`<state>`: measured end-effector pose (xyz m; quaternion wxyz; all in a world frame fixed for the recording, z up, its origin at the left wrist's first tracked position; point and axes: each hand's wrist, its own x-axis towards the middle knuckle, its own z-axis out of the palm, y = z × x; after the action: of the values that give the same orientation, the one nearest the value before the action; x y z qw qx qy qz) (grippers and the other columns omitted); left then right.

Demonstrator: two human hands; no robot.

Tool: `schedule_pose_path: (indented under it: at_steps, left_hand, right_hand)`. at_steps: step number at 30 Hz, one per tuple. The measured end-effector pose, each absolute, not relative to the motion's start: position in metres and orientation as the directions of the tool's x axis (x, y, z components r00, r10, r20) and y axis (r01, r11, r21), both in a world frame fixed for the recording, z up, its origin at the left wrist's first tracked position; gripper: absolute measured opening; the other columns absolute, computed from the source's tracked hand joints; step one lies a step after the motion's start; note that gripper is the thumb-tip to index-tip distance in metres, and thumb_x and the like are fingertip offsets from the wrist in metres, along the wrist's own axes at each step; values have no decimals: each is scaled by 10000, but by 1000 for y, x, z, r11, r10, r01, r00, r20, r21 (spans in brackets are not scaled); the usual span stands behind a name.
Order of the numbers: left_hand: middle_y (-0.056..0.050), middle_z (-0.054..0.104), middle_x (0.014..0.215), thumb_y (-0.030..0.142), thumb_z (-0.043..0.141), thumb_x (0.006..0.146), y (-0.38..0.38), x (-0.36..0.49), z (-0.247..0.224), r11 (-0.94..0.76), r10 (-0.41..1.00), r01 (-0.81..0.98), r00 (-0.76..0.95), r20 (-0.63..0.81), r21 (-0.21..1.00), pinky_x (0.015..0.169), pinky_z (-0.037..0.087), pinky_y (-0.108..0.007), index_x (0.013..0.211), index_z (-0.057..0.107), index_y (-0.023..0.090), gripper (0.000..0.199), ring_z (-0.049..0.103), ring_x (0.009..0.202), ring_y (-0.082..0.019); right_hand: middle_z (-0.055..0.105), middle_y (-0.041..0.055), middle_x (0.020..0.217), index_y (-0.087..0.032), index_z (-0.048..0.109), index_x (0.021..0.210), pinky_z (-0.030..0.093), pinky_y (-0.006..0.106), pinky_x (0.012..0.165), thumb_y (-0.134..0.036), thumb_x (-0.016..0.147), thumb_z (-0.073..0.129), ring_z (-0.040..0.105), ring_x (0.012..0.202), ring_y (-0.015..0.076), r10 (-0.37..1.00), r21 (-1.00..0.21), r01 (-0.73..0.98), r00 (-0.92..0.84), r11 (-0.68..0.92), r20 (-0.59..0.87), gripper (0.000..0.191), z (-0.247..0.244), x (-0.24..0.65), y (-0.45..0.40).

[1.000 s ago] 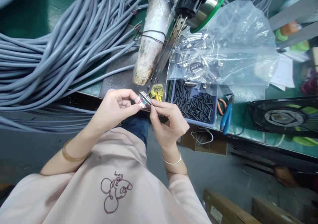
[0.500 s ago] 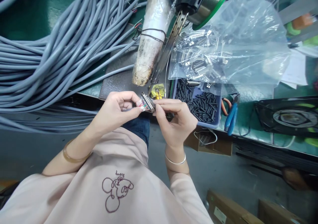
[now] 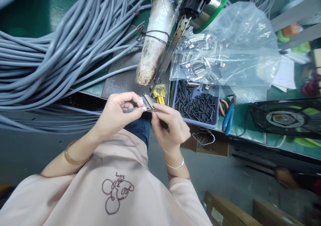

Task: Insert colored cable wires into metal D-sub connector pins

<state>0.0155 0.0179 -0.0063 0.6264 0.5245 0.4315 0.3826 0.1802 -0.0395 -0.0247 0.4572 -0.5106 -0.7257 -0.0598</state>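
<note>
Connector [image 3: 148,101] hanging near tip of soldering iron [image 3: 170,53], left hand [image 3: 121,111] pinching coloured wires [image 3: 148,107] at its side, right hand [image 3: 171,125] gripping its lower end. Blue tray [image 3: 202,123] of black tubes [image 3: 200,109] sitting on table [image 3: 242,117].

Left hand [image 3: 119,109], right hand [image 3: 171,125], both pinched

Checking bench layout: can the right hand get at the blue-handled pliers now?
Probably yes: the pliers lie uncovered beside the tray, but the right hand would first have to release the connector.
</note>
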Motion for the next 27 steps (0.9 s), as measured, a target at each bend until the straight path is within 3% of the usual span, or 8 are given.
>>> schedule_pose_path:
  at_steps: [3,8,15,20,27]
  left_hand:
    - [-18,672,722,177,733,692,21,19,-7,103,957,-49,276,-86,993,483,374,-156,665,652,144,92,506,546,-47]
    - [-9,679,701,181,739,672,27,22,-5,80,968,-24,240,-72,996,506,417,-156,646,645,148,103,530,548,-52]
    - [11,630,635,170,723,655,32,24,-1,97,970,27,223,-101,995,443,342,-154,628,633,153,96,449,476,-30]
    - [9,647,661,155,724,675,33,23,1,82,969,39,232,-88,996,450,357,-152,649,643,154,85,467,486,-31]
    - [15,631,636,150,736,663,34,20,1,118,960,21,255,-119,993,450,375,-154,649,648,154,89,466,477,-35]
  right_hand:
    - [816,75,1037,-212,617,923,633,240,822,-48,895,674,787,928,146,686,-372,805,-60,462,725,176,-28,176,-36]
    - [820,45,1028,-236,591,885,635,249,776,-64,887,678,789,897,145,678,-427,776,0,464,735,192,-29,176,-27]
    - [818,30,1014,-248,596,885,644,289,766,-94,909,666,790,882,161,676,-434,773,8,464,737,171,-28,178,-21]
    - [817,30,1013,-241,618,874,650,286,783,-85,885,706,792,894,166,670,-444,765,22,466,742,179,-27,177,-19]
    - [820,38,1022,-248,612,867,666,272,744,-100,891,693,796,864,164,647,-379,792,-26,479,762,170,-26,177,-19]
